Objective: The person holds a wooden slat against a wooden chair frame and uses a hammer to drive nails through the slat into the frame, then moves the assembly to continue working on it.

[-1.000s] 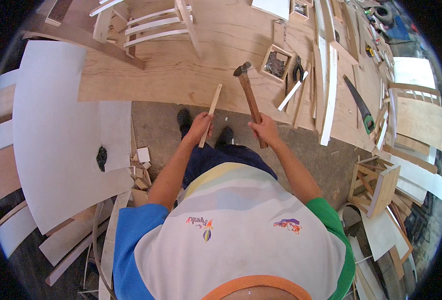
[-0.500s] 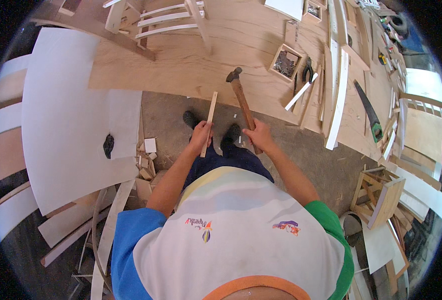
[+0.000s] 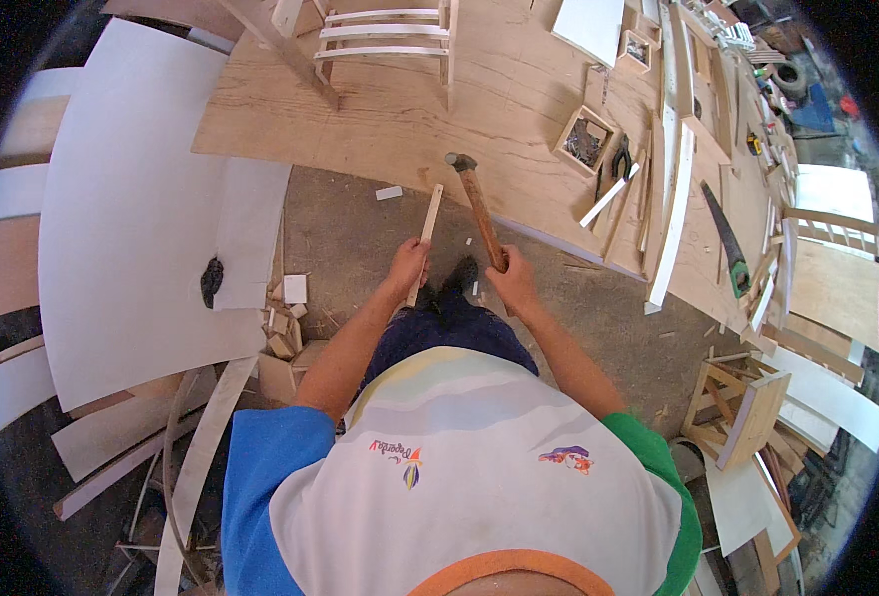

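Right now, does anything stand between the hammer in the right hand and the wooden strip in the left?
Nothing visible does. The right hand grips the hammer and the left hand the wooden strip, apart, with floor showing between them.

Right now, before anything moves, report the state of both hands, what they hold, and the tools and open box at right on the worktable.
Left hand: closed around the wooden strip.
Wooden strip: held, far end free, apart from the hammer.
Right hand: closed around the hammer's handle.
Hammer: held, head pointing away from the body.
Pliers: lying on the worktable.
Handsaw: lying down, unheld.
Box: open-topped, holding small dark pieces.
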Demonstrator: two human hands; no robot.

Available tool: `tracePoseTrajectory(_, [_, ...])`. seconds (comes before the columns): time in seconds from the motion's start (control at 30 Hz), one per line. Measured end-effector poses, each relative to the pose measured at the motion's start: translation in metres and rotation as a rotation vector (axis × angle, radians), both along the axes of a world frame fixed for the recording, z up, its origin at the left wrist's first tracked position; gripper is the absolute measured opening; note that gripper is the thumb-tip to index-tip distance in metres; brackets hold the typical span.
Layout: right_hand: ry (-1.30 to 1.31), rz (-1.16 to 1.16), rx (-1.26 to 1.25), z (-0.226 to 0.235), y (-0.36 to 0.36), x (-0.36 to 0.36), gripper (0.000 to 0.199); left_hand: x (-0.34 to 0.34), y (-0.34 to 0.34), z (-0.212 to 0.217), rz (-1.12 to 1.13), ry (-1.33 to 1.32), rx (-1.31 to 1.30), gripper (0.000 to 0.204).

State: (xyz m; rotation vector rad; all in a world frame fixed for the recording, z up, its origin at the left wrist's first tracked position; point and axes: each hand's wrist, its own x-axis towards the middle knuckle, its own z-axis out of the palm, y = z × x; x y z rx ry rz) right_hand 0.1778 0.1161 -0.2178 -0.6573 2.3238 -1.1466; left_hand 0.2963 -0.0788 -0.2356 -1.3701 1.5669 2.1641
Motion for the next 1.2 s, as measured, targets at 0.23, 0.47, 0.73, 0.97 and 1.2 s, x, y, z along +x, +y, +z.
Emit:
tracePoseTrajectory(0.23, [-0.316, -0.002, 0.013, 0.011, 0.002, 0.004, 0.058, -0.002, -0.003, -0.016, -0.019, 0.030, 0.018, 0.026])
tracePoseTrajectory(0.47, [-0.129, -0.008, 0.147, 0.032, -0.013, 0.030, 0.062, 0.000, -0.003, -0.013, 0.007, 0.059, 0.041, 0.026])
tracePoseTrajectory(0.73, [0.235, 0.028, 0.128, 0.047, -0.020, 0.046, 0.064, -0.001, 0.000, -0.018, 0.038, 0.053, 0.130, 0.028])
tracePoseTrajectory(0.97, [0.124, 0.068, 0.207, 0.047, -0.020, 0.044, 0.068, -0.004, -0.004, -0.027, 0.028, 0.062, 0.118, 0.029])
tracePoseTrajectory(1.2, [0.110, 0.063, 0.258, 0.051, -0.021, 0.040, 0.067, -0.005, 0.004, -0.007, 0.020, 0.056, 0.077, 0.026])
